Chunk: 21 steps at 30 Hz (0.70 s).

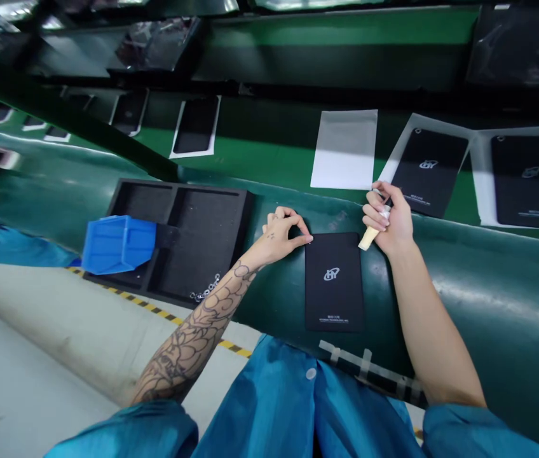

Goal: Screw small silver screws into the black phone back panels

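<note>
Black panel [334, 299] on green bench [489, 292], left hand [278, 238] at its 11 o'clock corner, thumb and forefinger pressed together, anything pinched unclear, right hand [396, 219] at 1 o'clock, fingers curled round yellowish tool [368, 238]

A dark green bench [498, 305] spans the foreground, light glinting off its right side. Behind it run a green strip [269, 149] and a shelf [346, 28]. A green bar [83, 126] slants across the left, above pale floor [26, 356] with yellow-and-black tape [155, 310].
</note>
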{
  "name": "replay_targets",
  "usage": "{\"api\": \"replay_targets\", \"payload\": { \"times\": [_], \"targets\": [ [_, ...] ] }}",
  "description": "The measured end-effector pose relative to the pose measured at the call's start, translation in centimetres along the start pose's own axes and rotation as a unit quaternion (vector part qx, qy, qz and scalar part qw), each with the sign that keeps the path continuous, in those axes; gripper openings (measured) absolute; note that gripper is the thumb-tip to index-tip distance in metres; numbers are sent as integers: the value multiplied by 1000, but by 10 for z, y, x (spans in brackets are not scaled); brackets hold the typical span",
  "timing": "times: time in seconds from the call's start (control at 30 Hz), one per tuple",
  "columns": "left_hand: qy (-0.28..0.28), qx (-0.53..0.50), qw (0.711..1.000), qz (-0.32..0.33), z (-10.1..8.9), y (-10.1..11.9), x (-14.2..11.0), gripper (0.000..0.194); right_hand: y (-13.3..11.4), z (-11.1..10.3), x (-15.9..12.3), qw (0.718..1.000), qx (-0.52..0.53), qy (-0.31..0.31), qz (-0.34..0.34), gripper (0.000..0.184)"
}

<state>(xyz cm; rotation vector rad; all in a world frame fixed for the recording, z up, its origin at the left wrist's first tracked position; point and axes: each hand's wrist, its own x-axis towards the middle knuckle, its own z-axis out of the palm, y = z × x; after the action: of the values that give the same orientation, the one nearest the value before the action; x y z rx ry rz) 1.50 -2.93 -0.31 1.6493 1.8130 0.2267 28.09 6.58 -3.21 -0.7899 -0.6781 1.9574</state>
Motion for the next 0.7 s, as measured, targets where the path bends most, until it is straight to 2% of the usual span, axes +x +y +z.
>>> {"api": "replay_targets", "payload": {
  "times": [0.1,0.2,0.3,0.4,0.57,0.7],
  "targets": [
    [-36,36,998,-23,-10,2,12,25,2,1,3,1000,21,-17,3,35],
    [-77,115,990,-25,-19,12,35,38,3,1,4,999,29,-27,5,34],
    [-97,189,977,30,-22,25,62,51,0,3,1,999,23,-21,9,36],
    [-125,199,966,106,-22,32,82,59,-4,5,-4,999,24,-39,10,44],
    [-164,209,949,167,-22,38,89,57,-6,1,-7,998,-2,-53,13,59],
    [-172,245,929,216,-21,47,89,53,-11,1,-7,997,1,-72,-1,66]
  ]
}}
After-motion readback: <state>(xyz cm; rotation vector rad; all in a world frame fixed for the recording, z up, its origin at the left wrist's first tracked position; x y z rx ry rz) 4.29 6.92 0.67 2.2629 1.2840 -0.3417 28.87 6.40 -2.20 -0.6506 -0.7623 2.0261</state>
